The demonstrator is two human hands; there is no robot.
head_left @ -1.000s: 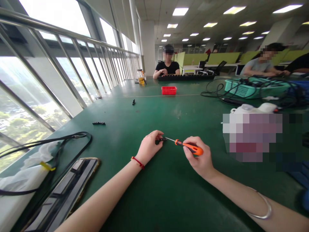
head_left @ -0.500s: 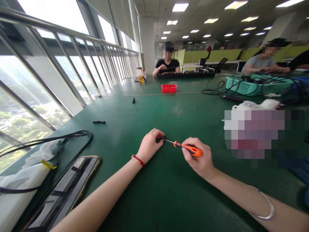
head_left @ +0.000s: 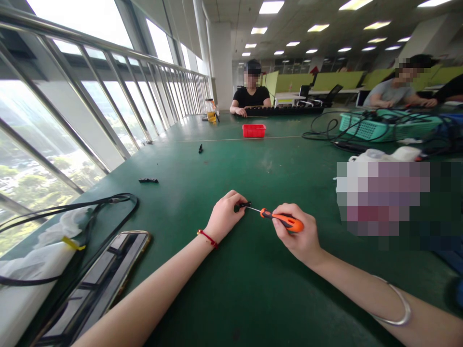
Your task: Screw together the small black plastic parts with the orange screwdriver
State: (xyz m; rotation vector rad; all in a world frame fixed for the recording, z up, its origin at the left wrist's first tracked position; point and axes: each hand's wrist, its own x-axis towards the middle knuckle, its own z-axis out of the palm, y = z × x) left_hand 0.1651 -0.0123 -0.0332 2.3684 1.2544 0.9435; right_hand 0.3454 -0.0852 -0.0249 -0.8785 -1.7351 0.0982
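My left hand (head_left: 227,210) is closed on a small black part (head_left: 245,204), just above or on the green table (head_left: 231,284). Most of that part is hidden by the fingers, so its kind does not show. In my right hand (head_left: 298,234) is a screwdriver (head_left: 285,220) with an orange and black handle, held nearly level. Its thin metal shaft points left, and the tip meets or almost meets the black part. Two other small black pieces lie farther off: one long piece (head_left: 148,180) to the left and one short piece (head_left: 200,149) beyond it.
A phone (head_left: 108,270) and black cables (head_left: 135,207) lie at the left. Farther back are a red tray (head_left: 253,131), a jar (head_left: 210,111) and a teal basket (head_left: 365,129) with cables. A white object (head_left: 376,155), partly blurred, stands right. Co-workers sit across the table.
My hands, the screwdriver and the black part keep almost the same place. The co-worker opposite has lowered a hand to the table.
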